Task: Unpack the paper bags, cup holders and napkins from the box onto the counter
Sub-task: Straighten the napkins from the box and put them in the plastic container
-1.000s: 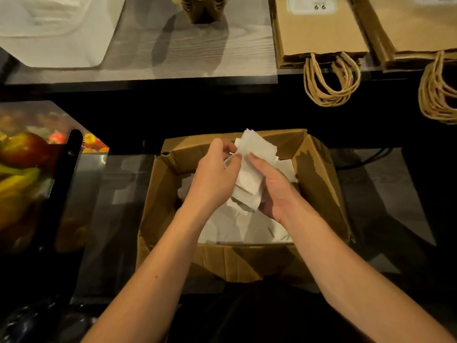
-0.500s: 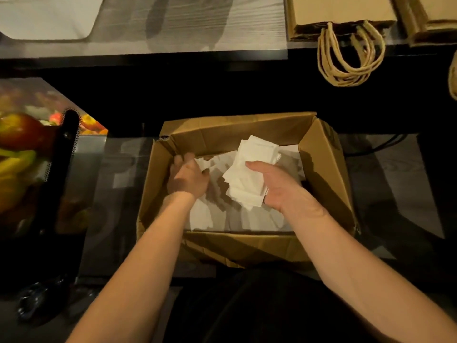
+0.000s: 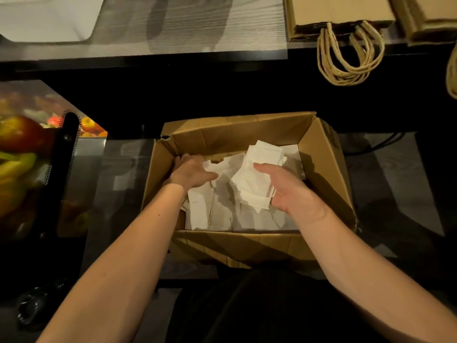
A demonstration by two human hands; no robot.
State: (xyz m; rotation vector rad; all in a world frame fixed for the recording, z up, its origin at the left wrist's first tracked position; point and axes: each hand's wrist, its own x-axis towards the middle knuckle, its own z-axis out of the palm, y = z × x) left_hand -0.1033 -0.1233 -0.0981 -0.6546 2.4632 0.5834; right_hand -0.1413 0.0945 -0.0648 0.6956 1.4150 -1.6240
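Note:
An open cardboard box (image 3: 321,164) stands in front of me with loose white napkins (image 3: 217,214) scattered over its bottom. My right hand (image 3: 291,191) is inside the box, shut on a stack of white napkins (image 3: 259,177) held just above the loose ones. My left hand (image 3: 190,172) reaches down at the box's left inner side, fingers spread on the loose napkins there. On the counter (image 3: 197,26) beyond lie flat brown paper bags (image 3: 338,13) with twine handles hanging over the edge.
A second pile of paper bags (image 3: 435,18) lies at the far right of the counter. A white container (image 3: 44,18) sits at the counter's far left. A display with coloured fruit pictures (image 3: 22,154) stands at the left.
My left hand let go of the napkin stack and dropped to the left side of the box. My right hand lowered the stack into the box. The view tilted down.

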